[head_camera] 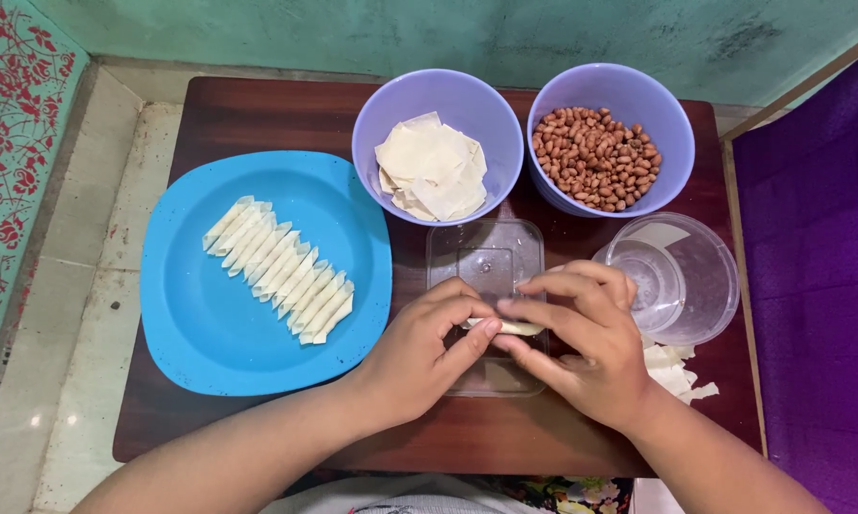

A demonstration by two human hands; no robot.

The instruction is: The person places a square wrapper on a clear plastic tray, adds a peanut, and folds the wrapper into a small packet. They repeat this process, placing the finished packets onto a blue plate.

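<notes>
I'm pinching a small pale wrapper roll w/ my left hand & right hand, both closed on it, over a clear lid on the counter, beside the blue plate of finished rolls.

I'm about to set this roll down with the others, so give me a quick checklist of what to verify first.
1. Roll pinched by both left hand and right hand: ok.
2. Roll sealed shut: cannot tell, fingers cover it.
3. Free space on blue plate beside the finished rolls: ok.
4. Wrappers left in the bowl: ok.
5. Peanuts left: ok.
</notes>
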